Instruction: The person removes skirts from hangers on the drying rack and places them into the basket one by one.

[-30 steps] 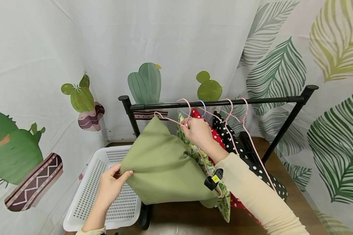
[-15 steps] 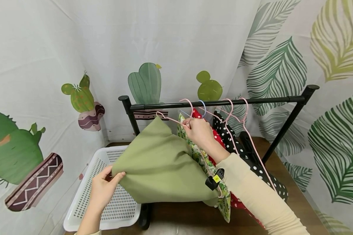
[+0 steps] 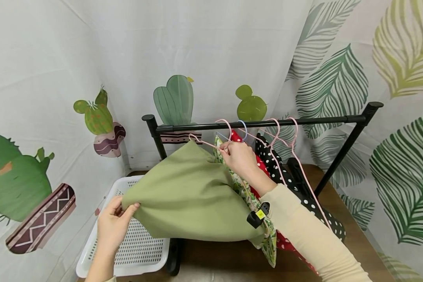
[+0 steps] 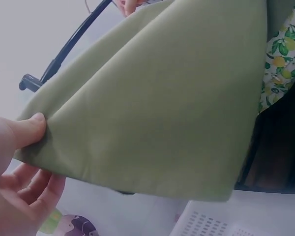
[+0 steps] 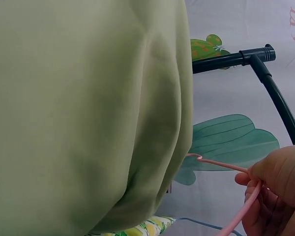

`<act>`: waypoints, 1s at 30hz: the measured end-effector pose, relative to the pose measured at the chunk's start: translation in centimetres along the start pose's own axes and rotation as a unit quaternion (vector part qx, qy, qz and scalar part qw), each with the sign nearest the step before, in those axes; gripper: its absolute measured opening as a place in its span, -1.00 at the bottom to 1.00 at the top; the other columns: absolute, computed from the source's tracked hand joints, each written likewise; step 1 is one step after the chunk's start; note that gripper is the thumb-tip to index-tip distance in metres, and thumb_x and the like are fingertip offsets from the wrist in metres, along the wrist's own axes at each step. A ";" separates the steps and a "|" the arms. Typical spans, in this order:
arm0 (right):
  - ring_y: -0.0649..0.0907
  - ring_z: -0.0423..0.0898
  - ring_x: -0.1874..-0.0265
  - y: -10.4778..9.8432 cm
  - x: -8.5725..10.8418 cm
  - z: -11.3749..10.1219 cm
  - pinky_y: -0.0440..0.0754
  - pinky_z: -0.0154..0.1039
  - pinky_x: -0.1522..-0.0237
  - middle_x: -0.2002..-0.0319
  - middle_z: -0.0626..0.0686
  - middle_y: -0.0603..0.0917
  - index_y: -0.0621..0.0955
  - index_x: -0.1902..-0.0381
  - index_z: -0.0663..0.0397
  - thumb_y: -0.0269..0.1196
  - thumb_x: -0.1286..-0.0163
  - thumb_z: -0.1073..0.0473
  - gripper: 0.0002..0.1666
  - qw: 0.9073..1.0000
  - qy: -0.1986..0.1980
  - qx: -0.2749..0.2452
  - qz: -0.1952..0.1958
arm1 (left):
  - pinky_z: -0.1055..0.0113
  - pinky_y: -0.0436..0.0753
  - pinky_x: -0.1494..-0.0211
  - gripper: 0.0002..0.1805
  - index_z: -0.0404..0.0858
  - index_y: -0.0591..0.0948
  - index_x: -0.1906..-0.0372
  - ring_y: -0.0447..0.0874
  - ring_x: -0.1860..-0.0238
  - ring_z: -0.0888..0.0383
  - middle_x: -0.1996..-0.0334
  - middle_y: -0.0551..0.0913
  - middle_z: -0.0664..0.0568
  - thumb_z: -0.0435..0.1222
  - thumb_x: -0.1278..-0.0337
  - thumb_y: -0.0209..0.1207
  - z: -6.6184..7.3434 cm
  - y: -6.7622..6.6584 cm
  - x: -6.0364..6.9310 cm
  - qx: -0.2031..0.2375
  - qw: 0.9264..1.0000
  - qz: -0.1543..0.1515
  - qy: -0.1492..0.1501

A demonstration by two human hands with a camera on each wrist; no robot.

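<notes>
Green cloth [image 3: 187, 199] is spread at the pink hanger [image 5: 242, 209], in front of the black rail [image 3: 197, 127]. The left hand [image 3: 111, 227] pinches its corner; the right hand [image 3: 242, 158] grasps the hanger. The step seems to be stretching the cloth there; the next move probably calls for a steady hanger.

Cactus-print curtain [image 3: 204, 51] beside leaf-print curtain [image 3: 338, 82]
</notes>
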State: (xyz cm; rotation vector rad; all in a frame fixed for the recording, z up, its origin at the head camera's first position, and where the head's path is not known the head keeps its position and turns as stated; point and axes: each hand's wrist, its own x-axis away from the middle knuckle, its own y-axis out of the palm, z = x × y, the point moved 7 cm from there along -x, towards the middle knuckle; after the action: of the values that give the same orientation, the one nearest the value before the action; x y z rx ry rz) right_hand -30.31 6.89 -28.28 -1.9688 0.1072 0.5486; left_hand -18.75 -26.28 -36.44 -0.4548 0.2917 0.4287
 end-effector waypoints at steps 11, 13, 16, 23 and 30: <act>0.32 -0.13 0.79 0.2 0.0 0.3 0.17 -0.31 0.76 0.74 -0.04 0.50 0.72 0.28 -0.08 0.20 -0.27 0.07 -0.82 1.000 -0.001 0.000 0.004 | 0.68 0.51 0.15 -0.73 -0.35 0.64 0.14 0.51 0.08 0.46 -0.01 0.56 0.20 -0.45 0.05 0.29 0.0 -0.5 -0.4 0.028 0.999 0.018 -0.002; 0.34 -0.12 0.78 0.2 0.0 0.3 0.18 -0.31 0.76 0.69 -0.03 0.56 0.72 0.30 -0.08 0.20 -0.27 0.07 -0.83 1.000 -0.002 0.001 0.004 | 0.67 0.53 0.23 -0.71 -0.32 0.63 0.12 0.55 0.22 0.45 0.14 0.61 0.26 -0.44 0.05 0.29 -0.1 -0.4 -0.4 0.028 0.999 0.019 -0.013; 0.42 -0.11 0.75 0.3 0.0 0.3 0.23 -0.30 0.75 0.55 -0.02 0.67 0.71 0.37 -0.10 0.20 -0.27 0.07 -0.84 1.000 -0.002 0.004 0.004 | 0.62 0.52 0.36 -0.77 -0.33 0.61 0.17 0.54 0.39 0.40 0.38 0.61 0.29 -0.42 0.01 0.27 -0.1 -0.3 -0.4 0.029 0.999 0.011 -0.024; 0.52 -0.05 0.69 0.3 0.1 0.3 0.30 -0.27 0.73 0.48 0.01 0.69 0.65 0.60 -0.10 0.19 -0.28 0.06 -0.74 1.000 0.002 0.008 -0.002 | 0.53 0.48 0.47 -0.86 -0.37 0.45 0.36 0.47 0.51 0.32 0.58 0.52 0.15 -0.44 -0.06 0.21 -0.4 0.3 -0.5 0.052 0.997 -0.008 -0.054; 0.51 -0.04 0.69 0.3 0.1 0.3 0.31 -0.26 0.73 0.58 0.02 0.63 0.52 0.74 -0.11 0.17 -0.30 0.03 -0.61 1.000 0.008 0.015 -0.009 | 0.54 0.55 0.39 -0.67 -0.24 0.38 0.14 0.54 0.44 0.33 0.48 0.59 0.17 -0.52 -0.01 0.21 -0.5 0.5 -0.6 0.126 0.988 -0.016 -0.088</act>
State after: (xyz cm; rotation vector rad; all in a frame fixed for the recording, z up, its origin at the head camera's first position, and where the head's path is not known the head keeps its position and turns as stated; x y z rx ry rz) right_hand -30.38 7.02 -28.69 -1.9434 0.1077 0.5165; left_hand -19.54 -26.36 -36.88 -0.1731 0.1645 0.3927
